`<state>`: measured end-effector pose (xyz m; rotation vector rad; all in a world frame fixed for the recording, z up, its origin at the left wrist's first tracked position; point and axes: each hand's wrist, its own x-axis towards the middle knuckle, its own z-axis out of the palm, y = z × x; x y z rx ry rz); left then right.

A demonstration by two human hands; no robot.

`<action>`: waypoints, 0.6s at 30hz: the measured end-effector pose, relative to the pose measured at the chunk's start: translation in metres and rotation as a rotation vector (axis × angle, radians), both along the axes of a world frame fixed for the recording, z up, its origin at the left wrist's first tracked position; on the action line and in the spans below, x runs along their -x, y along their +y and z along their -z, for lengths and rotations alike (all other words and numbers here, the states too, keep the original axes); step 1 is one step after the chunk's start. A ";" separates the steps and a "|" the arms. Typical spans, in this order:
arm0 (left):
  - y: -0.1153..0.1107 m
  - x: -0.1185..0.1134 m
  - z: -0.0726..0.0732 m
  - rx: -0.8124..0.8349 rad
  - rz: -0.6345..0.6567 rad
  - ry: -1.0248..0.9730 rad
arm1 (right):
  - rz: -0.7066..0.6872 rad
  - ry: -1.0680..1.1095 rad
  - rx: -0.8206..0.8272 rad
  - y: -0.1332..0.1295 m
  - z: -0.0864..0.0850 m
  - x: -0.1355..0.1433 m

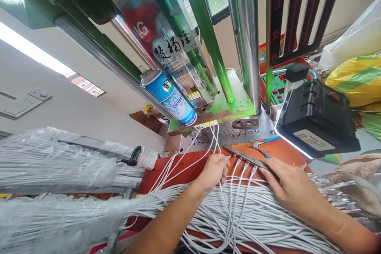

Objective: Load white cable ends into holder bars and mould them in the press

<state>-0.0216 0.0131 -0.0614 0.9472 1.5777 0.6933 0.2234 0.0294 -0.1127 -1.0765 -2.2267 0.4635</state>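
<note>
My left hand [213, 171] is closed in a pinch on the end of a white cable, close to the left part of a metal bar [244, 156]. Several white cables [235, 194] with small connectors hang from the bar's near side. My right hand [293, 186] grips the bar's right end between thumb and fingers. Just behind the bar, blue-handled pliers [260, 145] lie on the orange-red work surface [190, 167]. A large heap of white cables [262, 218] lies beneath both hands.
A green machine base [238, 101] stands ahead, with a blue spray can [169, 97] on it. Cables run out from under it. A black box-shaped lamp [318, 117] is at right. Plastic-wrapped cable bundles [59, 162] lie at left, yellow-green bags [358, 77] at far right.
</note>
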 end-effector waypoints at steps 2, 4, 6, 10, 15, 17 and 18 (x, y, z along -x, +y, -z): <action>0.000 -0.002 0.006 -0.008 0.004 0.002 | -0.012 -0.006 -0.007 0.001 0.002 -0.001; 0.003 -0.003 0.008 -0.009 0.003 -0.003 | -0.036 -0.008 -0.022 0.003 0.003 -0.001; 0.005 -0.004 0.007 -0.001 0.008 -0.010 | -0.061 -0.004 -0.042 0.003 0.004 -0.002; 0.004 -0.003 0.003 0.018 0.021 -0.022 | -0.042 -0.026 -0.053 0.002 0.006 -0.003; 0.004 0.000 0.005 0.042 0.049 0.005 | -0.078 -0.036 -0.070 0.002 0.004 -0.006; 0.006 0.000 0.007 0.058 0.074 0.026 | -0.131 -0.035 -0.065 0.003 0.002 -0.007; 0.007 -0.001 0.007 0.070 0.082 0.028 | -0.161 -0.035 -0.060 0.004 0.002 -0.008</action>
